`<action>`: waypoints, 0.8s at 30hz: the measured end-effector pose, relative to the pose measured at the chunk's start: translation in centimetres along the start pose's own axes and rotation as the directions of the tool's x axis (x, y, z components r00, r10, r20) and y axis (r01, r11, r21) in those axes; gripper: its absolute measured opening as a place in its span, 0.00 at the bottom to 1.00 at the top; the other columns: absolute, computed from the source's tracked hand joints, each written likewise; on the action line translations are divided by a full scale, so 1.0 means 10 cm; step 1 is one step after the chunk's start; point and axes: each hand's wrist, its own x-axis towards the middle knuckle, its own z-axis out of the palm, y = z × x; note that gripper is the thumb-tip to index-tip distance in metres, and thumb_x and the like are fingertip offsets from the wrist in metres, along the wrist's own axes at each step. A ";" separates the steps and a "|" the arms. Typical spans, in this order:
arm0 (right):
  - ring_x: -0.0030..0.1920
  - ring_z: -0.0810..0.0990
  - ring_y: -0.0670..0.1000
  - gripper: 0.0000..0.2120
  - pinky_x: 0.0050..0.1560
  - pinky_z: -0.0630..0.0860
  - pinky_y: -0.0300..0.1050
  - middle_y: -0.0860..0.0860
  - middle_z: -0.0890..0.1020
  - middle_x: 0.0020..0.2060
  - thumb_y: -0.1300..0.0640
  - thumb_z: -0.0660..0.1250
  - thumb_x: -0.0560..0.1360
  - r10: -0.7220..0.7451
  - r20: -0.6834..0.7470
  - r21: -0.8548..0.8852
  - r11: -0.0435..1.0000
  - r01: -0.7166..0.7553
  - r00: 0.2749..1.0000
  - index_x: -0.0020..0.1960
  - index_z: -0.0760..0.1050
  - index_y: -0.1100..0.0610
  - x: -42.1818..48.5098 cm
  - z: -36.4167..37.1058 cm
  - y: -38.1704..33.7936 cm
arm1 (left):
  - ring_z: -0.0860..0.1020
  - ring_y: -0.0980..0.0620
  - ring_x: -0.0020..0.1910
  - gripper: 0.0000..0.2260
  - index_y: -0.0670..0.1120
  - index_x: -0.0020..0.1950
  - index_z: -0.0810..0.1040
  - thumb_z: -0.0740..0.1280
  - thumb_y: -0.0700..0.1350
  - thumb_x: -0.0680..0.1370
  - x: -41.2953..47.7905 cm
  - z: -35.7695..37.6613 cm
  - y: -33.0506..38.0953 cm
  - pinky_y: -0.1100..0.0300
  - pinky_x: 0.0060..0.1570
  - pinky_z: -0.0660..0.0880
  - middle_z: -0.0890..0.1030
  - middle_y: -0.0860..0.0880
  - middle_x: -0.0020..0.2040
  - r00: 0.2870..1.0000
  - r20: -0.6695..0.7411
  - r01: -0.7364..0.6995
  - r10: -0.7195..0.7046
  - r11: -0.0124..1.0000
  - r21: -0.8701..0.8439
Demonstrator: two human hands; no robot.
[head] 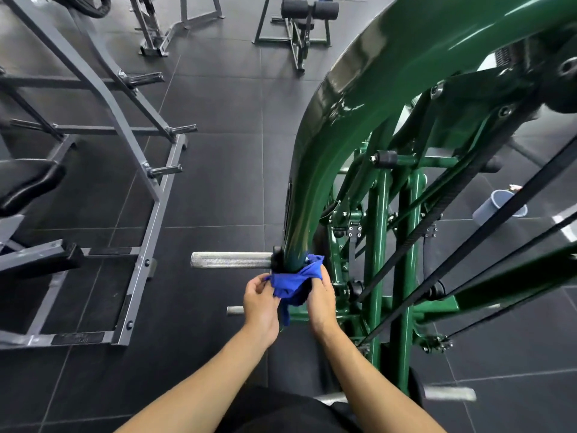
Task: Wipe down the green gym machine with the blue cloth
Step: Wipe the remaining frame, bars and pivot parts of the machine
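Fingers (256, 284) of the left hand (260, 304) and right hand (322, 303) curl around the blue cloth (293, 281), bunched at lower centre of the frame against the bottom end of the curved arm of the green gym machine (343, 135); a tail hangs free. That tail could snag on the steel peg (231, 260) just left; a bunched wad may miss paint.

Glossy dark green machine arm (359, 126); bright blue cloth (292, 281); silver knurled peg (231, 259); grey rack (137, 170); black floor tiles (224, 157).
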 end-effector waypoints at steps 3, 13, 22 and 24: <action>0.58 0.83 0.52 0.20 0.65 0.77 0.56 0.45 0.86 0.56 0.60 0.55 0.80 0.041 -0.041 0.079 0.996 -0.038 0.998 0.61 0.81 0.44 0.07 -0.05 -0.08 | 0.83 0.45 0.56 0.07 0.43 0.59 0.78 0.63 0.36 0.84 -0.09 0.09 0.07 0.51 0.59 0.80 0.83 0.42 0.58 0.994 0.020 -0.111 0.110 0.990 0.090; 0.40 0.86 0.49 0.17 0.38 0.81 0.38 0.52 0.87 0.41 0.56 0.55 0.86 0.087 0.253 0.412 0.892 -0.188 0.964 0.52 0.82 0.60 -0.19 -0.03 -0.79 | 0.79 0.45 0.63 0.14 0.59 0.56 0.78 0.65 0.38 0.84 -0.60 0.28 0.37 0.52 0.64 0.73 0.81 0.50 0.59 0.651 0.255 -0.755 0.715 0.576 0.313; 0.45 0.83 0.51 0.18 0.46 0.80 0.41 0.55 0.85 0.46 0.54 0.55 0.86 -0.118 0.250 0.630 0.774 -0.069 0.961 0.52 0.82 0.59 -0.21 -0.26 -1.42 | 0.76 0.46 0.64 0.06 0.46 0.58 0.79 0.65 0.43 0.82 -1.16 0.75 0.93 0.53 0.66 0.72 0.72 0.58 0.64 0.267 0.313 -0.958 0.912 0.214 0.193; 0.47 0.84 0.52 0.21 0.48 0.81 0.42 0.56 0.86 0.48 0.54 0.53 0.86 -0.177 0.286 0.666 0.744 -0.063 0.942 0.51 0.84 0.59 -0.26 -0.30 -1.62 | 0.76 0.49 0.65 0.06 0.43 0.58 0.79 0.66 0.40 0.82 -1.30 0.88 1.08 0.58 0.67 0.71 0.72 0.54 0.64 0.195 0.323 -0.970 0.926 0.133 0.204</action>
